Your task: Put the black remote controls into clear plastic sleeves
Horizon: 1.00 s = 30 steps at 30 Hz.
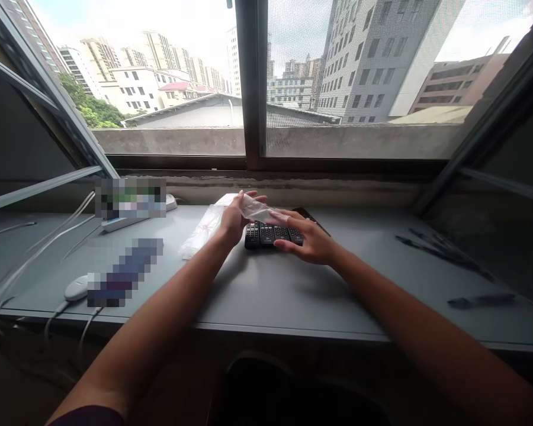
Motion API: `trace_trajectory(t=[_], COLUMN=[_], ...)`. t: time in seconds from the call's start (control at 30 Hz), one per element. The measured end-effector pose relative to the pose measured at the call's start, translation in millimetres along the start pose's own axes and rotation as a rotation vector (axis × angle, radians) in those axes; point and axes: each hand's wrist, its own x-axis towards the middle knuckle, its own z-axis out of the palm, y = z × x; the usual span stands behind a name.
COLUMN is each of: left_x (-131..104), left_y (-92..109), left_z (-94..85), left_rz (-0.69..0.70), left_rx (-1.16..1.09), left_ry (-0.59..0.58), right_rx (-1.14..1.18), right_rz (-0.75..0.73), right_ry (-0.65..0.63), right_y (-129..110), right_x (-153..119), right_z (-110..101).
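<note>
So the thin clear plastic (255, 208) is up over the black remotes (266, 235), pinched in my left hand (233, 223). My right hand (315, 242) is open, fingers at its other end. Looks like I'm spreading it, so next calls for light fingertips, imo. White plastic (202, 231) lies on the counter (293, 302), left.

On the desk (293, 302), backed by the window (254, 118), remotes (266, 235) are placed at twelve o'clock, plastic bags (204, 229) at eleven beside them, a power strip (115, 223) at ten, a puck (76, 289) at nine, and cables (444, 255) at three
</note>
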Motion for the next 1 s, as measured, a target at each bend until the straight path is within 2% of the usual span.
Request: trace_trajectory(t=[0.13, 0.3, 0.47, 0.67, 1.0], left_x=[9, 9, 10, 16, 18], left_y=[2, 12, 16, 16, 25], left_z=[-8.4, -8.6, -12.3, -22.6, -26.9], left_rz=[0.003, -0.03, -0.012, -0.019, -0.006], left_rx=[-0.109, -0.192, -0.22, -0.235, -0.273], left_ry=[0.138, 0.23, 0.24, 0.302, 0.349], right_rx=[0.019, 0.02, 0.053, 0.07, 0.018], right_rz=[0.011, -0.011, 0.039, 0.024, -0.023], right_ry=[0.029, 0.048, -0.008, 0.021, 0.065], right_y=[-1, -1, -5, -7, -9], right_x=[-1, 0, 0, -1, 2], right_z=[-2, 3, 5, -1, 1])
